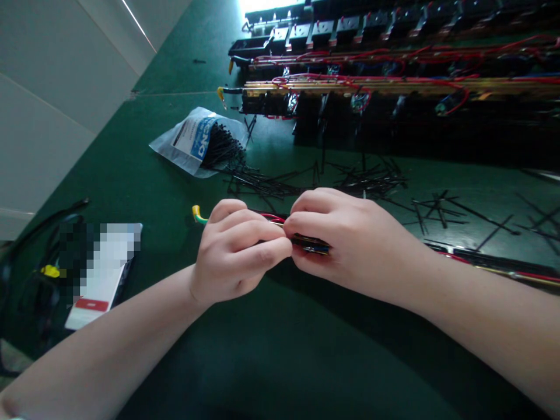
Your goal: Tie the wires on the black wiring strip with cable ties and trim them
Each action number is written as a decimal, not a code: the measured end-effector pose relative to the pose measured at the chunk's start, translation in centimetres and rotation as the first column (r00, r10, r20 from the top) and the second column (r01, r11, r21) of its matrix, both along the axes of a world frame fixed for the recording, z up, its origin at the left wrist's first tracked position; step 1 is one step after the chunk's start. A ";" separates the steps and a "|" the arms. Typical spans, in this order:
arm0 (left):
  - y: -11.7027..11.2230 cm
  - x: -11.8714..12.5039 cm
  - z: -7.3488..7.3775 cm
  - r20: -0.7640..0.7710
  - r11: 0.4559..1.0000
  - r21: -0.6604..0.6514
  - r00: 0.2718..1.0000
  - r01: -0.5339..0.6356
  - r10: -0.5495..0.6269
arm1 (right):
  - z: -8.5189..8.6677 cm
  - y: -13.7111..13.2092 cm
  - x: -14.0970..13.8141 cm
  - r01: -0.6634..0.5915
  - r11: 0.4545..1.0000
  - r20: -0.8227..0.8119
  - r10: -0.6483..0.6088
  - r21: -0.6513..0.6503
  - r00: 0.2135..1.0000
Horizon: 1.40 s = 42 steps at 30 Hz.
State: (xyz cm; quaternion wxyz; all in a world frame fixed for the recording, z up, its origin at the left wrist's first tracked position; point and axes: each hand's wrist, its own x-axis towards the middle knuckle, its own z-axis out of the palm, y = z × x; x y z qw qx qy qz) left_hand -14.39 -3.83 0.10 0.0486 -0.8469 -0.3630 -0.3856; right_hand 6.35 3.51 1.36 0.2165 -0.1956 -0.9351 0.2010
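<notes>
Both hands meet at the left part of a long, narrow wired strip [311, 247] with red wires and brass-coloured rails. My left hand [245, 251] is closed around it near the end, where a green wire with a yellow tip [196, 213] sticks out. My right hand [350, 233] grips the strip just to the right, fingertips almost touching those of the left. The strip runs on under my right wrist and shows again at the right edge. Whether a cable tie is pinched between the fingers is hidden.
Black cable ties [371, 178] lie scattered behind my hands. A clear bag of cable ties [192, 143] spills open at the back left. Several similar wired assemblies [394, 87] stand along the back. At left are a white-and-red object, partly blurred [102, 286], and black cables [26, 274].
</notes>
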 end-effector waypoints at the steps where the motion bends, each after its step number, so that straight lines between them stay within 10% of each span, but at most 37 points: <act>1: 0.0 0.0 0.0 0.006 1.000 0.005 1.000 0.002 -0.003 | 0.0 0.0 0.0 -0.002 1.000 0.002 0.002 0.005 1.000; 34: -0.1 0.3 0.1 0.008 0.992 -0.027 0.992 0.127 -0.127 | 0.1 -0.6 -0.2 -0.038 0.999 0.072 0.037 0.004 0.997; 42: -0.3 0.5 0.5 -0.234 0.964 0.142 0.954 0.223 -0.186 | 0.5 -0.4 -0.2 -0.065 0.996 0.153 0.075 -0.068 0.985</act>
